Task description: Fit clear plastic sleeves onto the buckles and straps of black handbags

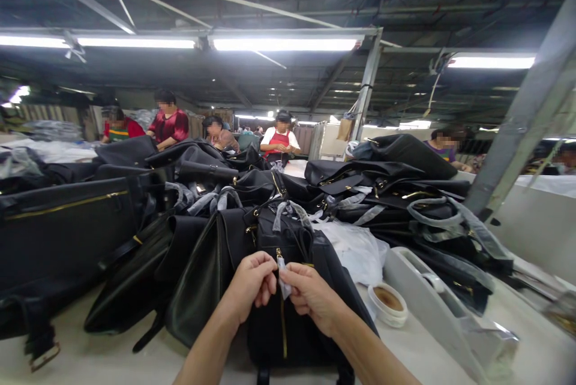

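A black bag (306, 337) with a gold zipper down its front lies before me on the pale table. At the top of that zipper hangs a zipper pull wrapped in clear plastic (284, 284). My right hand (310, 295) pinches the wrapped pull between thumb and forefinger. Just left of it, my left hand (254, 280) has its fingers curled and its thumb and forefinger pressed together beside the pull. Whatever is between those left fingertips is too small to make out. The bag's handle (294, 214), covered in plastic wrap, stands above my hands.
Black bags (58, 241) are heaped on the left, with another pile of bags (387, 181) at the back right. A round tub of brown material (387, 304) sits beside a white tape dispenser (443, 307). A metal post (522, 103) rises at right. Several people work beyond the bags.
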`<action>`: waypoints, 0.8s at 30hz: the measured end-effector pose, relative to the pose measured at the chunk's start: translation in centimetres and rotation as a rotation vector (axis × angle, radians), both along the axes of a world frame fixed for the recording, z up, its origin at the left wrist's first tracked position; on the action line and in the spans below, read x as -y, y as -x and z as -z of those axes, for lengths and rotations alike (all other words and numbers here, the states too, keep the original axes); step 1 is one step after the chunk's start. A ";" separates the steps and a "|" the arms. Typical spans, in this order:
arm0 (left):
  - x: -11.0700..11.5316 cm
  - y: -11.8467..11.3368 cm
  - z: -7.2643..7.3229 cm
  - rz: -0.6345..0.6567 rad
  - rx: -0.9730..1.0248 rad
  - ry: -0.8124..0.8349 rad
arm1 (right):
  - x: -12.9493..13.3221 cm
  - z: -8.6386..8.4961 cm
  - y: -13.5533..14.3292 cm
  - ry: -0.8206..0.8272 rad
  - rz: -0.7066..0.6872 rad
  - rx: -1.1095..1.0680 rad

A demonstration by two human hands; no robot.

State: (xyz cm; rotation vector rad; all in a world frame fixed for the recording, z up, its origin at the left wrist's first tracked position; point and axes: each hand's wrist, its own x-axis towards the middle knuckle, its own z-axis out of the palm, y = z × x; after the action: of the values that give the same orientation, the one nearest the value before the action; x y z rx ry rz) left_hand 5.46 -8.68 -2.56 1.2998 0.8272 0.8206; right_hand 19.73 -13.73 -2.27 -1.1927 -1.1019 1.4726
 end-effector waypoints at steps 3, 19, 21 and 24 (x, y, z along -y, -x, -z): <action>0.3 -0.4 0.2 -0.078 -0.115 -0.072 | -0.2 0.1 0.0 0.016 0.015 -0.008; 0.1 -1.9 0.0 -0.204 -0.047 -0.056 | -0.5 1.5 1.7 -0.270 0.224 0.381; 0.1 -1.9 -0.2 -0.213 -0.066 -0.043 | 0.5 1.1 1.6 -0.267 0.202 0.404; -0.5 -1.8 -0.1 -0.210 -0.157 -0.019 | 2.5 -0.2 -0.9 -0.259 0.062 0.409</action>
State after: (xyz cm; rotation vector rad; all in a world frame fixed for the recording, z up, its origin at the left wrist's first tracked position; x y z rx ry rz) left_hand 7.29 -8.18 -2.45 1.3212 1.0970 0.9004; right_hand 20.65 -16.22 -2.04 -1.3593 -1.4652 1.0228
